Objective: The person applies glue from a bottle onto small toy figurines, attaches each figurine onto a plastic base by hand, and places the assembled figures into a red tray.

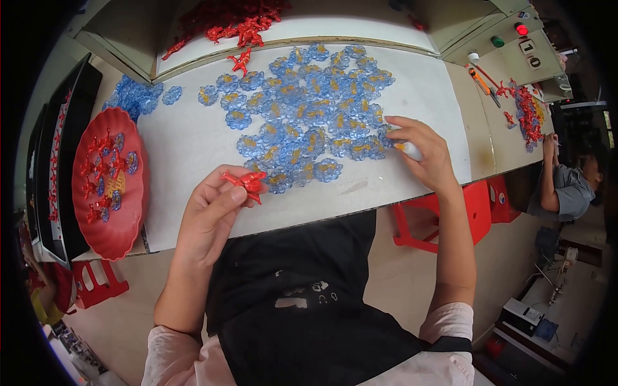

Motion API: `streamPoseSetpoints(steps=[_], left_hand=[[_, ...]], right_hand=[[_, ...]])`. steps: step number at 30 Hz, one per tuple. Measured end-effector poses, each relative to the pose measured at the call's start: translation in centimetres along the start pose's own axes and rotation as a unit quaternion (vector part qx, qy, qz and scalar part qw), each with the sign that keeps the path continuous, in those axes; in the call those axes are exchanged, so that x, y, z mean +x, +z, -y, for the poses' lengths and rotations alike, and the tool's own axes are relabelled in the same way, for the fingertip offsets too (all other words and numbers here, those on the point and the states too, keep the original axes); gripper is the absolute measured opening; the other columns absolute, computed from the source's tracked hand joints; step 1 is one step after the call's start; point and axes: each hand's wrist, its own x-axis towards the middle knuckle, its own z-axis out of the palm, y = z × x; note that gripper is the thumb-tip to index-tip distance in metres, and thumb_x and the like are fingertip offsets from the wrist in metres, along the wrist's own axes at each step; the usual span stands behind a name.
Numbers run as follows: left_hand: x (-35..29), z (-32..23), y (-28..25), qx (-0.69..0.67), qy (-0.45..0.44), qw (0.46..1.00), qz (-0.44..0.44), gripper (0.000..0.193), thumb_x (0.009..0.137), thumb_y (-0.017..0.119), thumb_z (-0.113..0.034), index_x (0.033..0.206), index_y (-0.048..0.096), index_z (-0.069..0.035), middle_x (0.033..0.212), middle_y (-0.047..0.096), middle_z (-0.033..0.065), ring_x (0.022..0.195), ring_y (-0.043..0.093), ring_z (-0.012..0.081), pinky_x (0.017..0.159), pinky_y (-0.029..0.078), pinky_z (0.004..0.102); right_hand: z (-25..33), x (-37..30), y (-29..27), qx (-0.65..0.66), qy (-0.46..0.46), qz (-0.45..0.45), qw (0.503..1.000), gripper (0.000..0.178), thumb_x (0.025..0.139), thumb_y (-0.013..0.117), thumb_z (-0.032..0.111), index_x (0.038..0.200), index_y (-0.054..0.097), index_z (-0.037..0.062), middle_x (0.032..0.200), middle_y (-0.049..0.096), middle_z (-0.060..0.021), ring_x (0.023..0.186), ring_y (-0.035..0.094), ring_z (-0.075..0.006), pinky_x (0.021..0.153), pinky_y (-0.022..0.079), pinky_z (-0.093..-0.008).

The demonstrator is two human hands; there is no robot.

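My left hand (211, 215) holds a small red plastic figure (246, 183) between thumb and fingers, just above the near edge of the white table (187, 148). My right hand (421, 153) grips a small white tube with an orange tip (409, 150), its fingertips touching the right side of a spread of several clear blue flower-shaped pieces with yellow centres (309, 116). The nearest blue pieces lie right beside the red figure.
A red scalloped plate (109, 183) with red figures and blue pieces sits at the left. More red figures (225, 26) are heaped at the back, loose blue pieces (135, 95) at the far left. Red stools (450, 212) stand below; another person (566, 183) sits at right.
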Motion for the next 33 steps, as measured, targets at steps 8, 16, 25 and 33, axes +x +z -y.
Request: streamPoseSetpoints(steps=[8, 16, 25, 33], left_hand=[[0.9, 1.2, 0.6, -0.001, -0.015, 1.0, 0.009, 0.021, 0.08, 0.053, -0.009, 0.099, 0.05, -0.001, 0.089, 0.058, 0.0101, 0.087, 0.055, 0.0187, 0.077, 0.041, 0.0279], [0.7, 1.6, 0.2, -0.023, -0.081, 0.996, 0.02, 0.022, 0.081, 0.052, -0.009, 0.101, 0.049, 0.0, 0.092, 0.058, 0.0117, 0.083, 0.057, 0.0178, 0.071, 0.046, 0.0264], [-0.7, 1.8, -0.5, -0.052, -0.145, 0.984, 0.093, 0.025, 0.082, 0.051, -0.008, 0.105, 0.049, 0.0, 0.093, 0.056, 0.0105, 0.076, 0.055, 0.0132, 0.065, 0.047, 0.0246], [-2.7, 1.4, -0.5, -0.073, -0.148, 0.979, 0.116, 0.026, 0.08, 0.053, -0.008, 0.104, 0.051, 0.002, 0.087, 0.058, 0.0093, 0.072, 0.053, 0.0098, 0.064, 0.044, 0.0211]], right_hand=[[1.1, -2.2, 1.0, -0.045, 0.098, -0.05, 0.993, 0.025, 0.059, 0.068, 0.002, 0.082, 0.057, 0.0033, 0.09, 0.057, -0.0074, 0.079, 0.056, -0.0225, 0.066, 0.046, -0.0275], [2.1, -4.1, 2.0, -0.055, 0.033, 0.018, 0.998, 0.038, 0.056, 0.071, 0.009, 0.091, 0.059, 0.004, 0.1, 0.057, -0.009, 0.072, 0.055, -0.0207, 0.063, 0.047, -0.0277], [7.4, -7.8, 5.1, -0.14, -0.055, -0.041, 0.988, 0.034, 0.056, 0.065, -0.003, 0.088, 0.058, 0.0007, 0.087, 0.06, -0.0119, 0.057, 0.052, -0.0199, 0.049, 0.041, -0.0268], [12.9, -2.8, 5.8, 0.321, -0.064, -0.089, 0.941, 0.03, 0.061, 0.057, -0.013, 0.087, 0.056, 0.0004, 0.082, 0.061, -0.0144, 0.071, 0.059, -0.0216, 0.06, 0.046, -0.0258]])
